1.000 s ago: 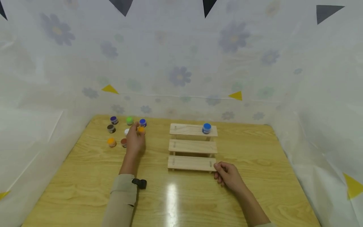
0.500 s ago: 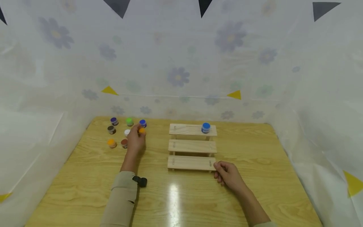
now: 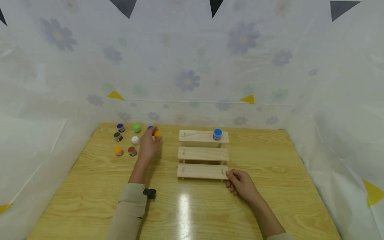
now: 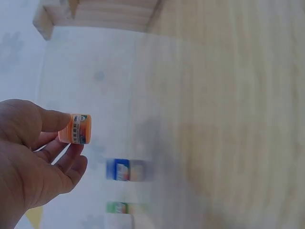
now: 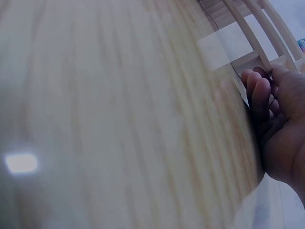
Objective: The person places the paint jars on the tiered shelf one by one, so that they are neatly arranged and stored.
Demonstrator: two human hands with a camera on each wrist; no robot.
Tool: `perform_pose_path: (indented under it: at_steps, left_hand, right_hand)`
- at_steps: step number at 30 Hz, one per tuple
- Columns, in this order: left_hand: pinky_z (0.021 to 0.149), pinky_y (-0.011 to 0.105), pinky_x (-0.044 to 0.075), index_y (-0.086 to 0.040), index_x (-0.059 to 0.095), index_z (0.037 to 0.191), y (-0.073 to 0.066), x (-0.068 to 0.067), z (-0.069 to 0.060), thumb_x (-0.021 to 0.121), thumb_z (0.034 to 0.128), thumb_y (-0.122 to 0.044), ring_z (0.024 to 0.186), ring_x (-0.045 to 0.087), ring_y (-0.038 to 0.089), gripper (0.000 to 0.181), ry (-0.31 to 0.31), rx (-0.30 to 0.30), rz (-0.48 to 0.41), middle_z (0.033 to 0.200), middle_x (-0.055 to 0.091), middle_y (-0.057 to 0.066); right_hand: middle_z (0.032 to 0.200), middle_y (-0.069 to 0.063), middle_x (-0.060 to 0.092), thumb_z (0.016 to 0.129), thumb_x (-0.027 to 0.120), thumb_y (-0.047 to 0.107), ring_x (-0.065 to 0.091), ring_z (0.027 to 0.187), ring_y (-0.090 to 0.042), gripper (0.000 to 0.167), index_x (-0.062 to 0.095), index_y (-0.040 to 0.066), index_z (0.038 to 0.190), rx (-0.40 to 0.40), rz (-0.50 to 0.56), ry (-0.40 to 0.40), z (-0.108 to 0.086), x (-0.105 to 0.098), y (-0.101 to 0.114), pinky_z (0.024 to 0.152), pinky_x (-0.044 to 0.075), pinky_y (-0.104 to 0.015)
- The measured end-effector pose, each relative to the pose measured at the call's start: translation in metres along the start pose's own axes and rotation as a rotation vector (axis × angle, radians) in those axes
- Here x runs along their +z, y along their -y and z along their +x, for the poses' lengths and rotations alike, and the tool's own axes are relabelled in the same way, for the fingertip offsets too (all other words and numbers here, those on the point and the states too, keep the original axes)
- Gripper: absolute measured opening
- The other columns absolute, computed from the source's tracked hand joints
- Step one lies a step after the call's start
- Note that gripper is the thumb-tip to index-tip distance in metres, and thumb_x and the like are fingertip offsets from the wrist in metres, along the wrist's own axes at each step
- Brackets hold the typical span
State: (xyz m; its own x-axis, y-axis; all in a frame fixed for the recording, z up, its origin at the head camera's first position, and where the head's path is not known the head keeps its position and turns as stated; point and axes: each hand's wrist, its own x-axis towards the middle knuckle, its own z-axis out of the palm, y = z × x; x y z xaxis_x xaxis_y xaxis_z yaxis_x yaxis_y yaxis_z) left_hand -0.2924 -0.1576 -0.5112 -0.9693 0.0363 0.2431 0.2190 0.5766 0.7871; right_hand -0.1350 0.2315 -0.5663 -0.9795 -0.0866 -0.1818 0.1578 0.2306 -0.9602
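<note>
My left hand (image 3: 149, 146) pinches a small orange paint jar (image 4: 82, 129) between thumb and fingers, held up off the table in the left wrist view. Just behind it stands a dark blue jar (image 4: 122, 170), partly covered by the hand in the head view. At the lower right of a three-tier wooden rack (image 3: 203, 154), my right hand (image 3: 243, 186) grips the end of the lowest shelf with thumb and forefinger. The other fingers of that hand are curled beneath. On the rack's top shelf, toward the right, sits a blue paint jar (image 3: 217, 134).
Several jars stand on the table's left: purple (image 3: 121, 127), green (image 3: 136, 128), black (image 3: 118, 136), white (image 3: 135, 140), orange-yellow (image 3: 118, 151) and brown (image 3: 132, 151). A flower-patterned sheet (image 3: 168, 66) encloses the wooden table (image 3: 264, 156) at back and sides.
My left hand has lifted the orange jar from among the others and moved it slightly right and away, uncovering the white and brown jars. The right hand stays at the rack.
</note>
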Motion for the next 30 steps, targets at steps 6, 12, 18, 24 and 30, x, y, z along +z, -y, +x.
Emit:
perform_pose_path:
  at_steps: [6,12,18,24,30]
  left_hand:
    - [0.108,0.054,0.049,0.0,0.048,0.155,-0.029,-0.002,0.002,0.066,0.106,-0.01,0.129,0.058,0.038,0.053,0.004,0.052,-0.007,0.144,0.06,0.02]
    - [0.105,0.055,0.05,0.001,0.046,0.156,-0.063,-0.004,-0.001,0.066,0.1063,-0.012,0.128,0.058,0.037,0.056,0.016,0.128,-0.038,0.144,0.061,0.019]
    - [0.105,0.056,0.05,0.001,0.048,0.155,-0.089,0.001,-0.004,0.066,0.1064,-0.014,0.128,0.059,0.037,0.054,0.066,0.224,-0.065,0.144,0.061,0.017]
    - [0.105,0.055,0.049,0.002,0.049,0.154,-0.102,0.015,0.001,0.063,0.1056,-0.025,0.127,0.058,0.036,0.058,0.122,0.289,-0.069,0.143,0.062,0.019]
    - [0.106,0.054,0.051,0.003,0.052,0.152,-0.112,0.035,0.005,0.069,0.1038,-0.018,0.125,0.061,0.035,0.055,0.184,0.292,-0.075,0.138,0.064,0.019]
  right_hand:
    - [0.077,-0.014,0.067,0.111,0.058,0.034,0.056,0.055,-0.013,0.04,0.069,-0.002,0.097,-0.003,0.012,-0.003,0.001,0.001,-0.001,0.044,0.048,-0.022]
    - [0.077,-0.014,0.067,0.11,0.058,0.035,0.056,0.054,-0.013,0.041,0.069,-0.003,0.098,-0.014,0.019,0.002,0.003,0.001,-0.004,0.043,0.048,-0.022]
    - [0.076,-0.013,0.067,0.11,0.059,0.035,0.056,0.054,-0.012,0.04,0.069,-0.002,0.097,-0.013,0.013,-0.005,0.003,0.004,-0.003,0.043,0.048,-0.022]
    - [0.075,-0.012,0.067,0.111,0.058,0.034,0.057,0.054,-0.012,0.041,0.069,-0.003,0.097,-0.032,0.0,-0.003,0.005,0.007,-0.003,0.044,0.05,-0.024]
    - [0.074,-0.012,0.067,0.11,0.059,0.035,0.057,0.053,-0.012,0.041,0.07,-0.002,0.096,-0.031,0.009,-0.006,0.008,0.007,-0.005,0.043,0.05,-0.024]
